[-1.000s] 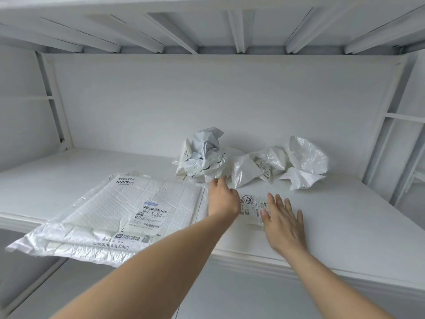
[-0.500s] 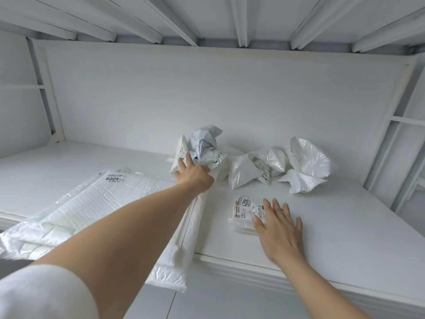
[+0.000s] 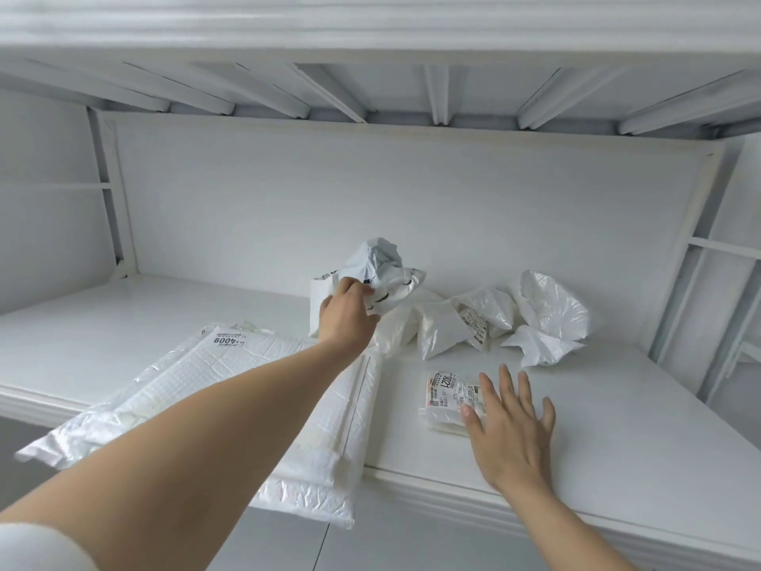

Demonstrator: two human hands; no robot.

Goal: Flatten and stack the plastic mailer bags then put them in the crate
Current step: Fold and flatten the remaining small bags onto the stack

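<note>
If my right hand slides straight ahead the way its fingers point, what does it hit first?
Your right hand would likely meet the crumpled white bags; only bare shelf lies between, depth unclear.

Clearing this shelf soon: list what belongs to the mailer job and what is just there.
Job:
grey mailer, gripped by left hand
flat stack
folded mailer, at right hand
crumpled white bags

Just there:
shelf
slats overhead
</note>
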